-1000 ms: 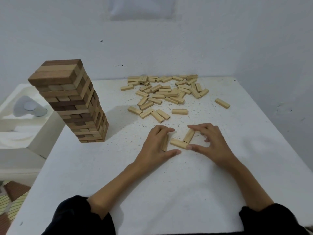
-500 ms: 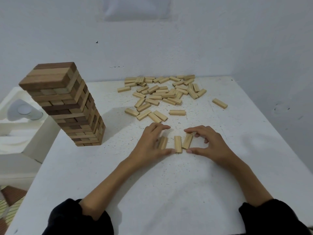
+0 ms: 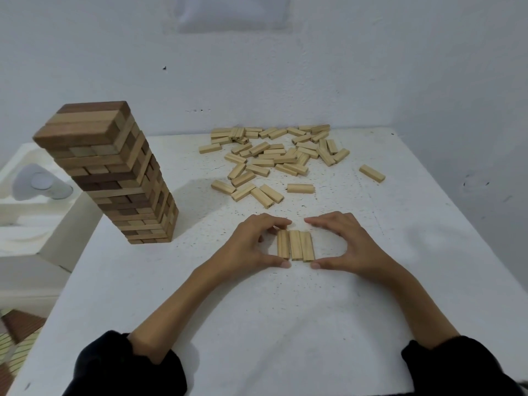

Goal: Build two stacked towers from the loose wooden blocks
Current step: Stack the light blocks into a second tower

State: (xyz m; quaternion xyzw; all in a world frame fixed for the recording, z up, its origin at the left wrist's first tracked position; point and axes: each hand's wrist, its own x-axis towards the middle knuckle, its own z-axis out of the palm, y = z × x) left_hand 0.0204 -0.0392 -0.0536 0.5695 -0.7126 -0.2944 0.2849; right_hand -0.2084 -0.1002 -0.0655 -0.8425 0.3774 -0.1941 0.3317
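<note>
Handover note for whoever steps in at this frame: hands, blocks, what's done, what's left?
Left hand and right hand: curved around a flat row of three pale wooden blocks, thumbs at its near ends; firm contact unclear.
Tall tower of mixed dark and pale wooden blocks stands at the left of the white table.
Scattered pile of loose pale blocks lies at the far side.
Done: one tower; second tower's base row laid.
Left: stack further layers from the pile.

Tower at table left; loose blocks at back; three-block row in front, between hands.
</note>
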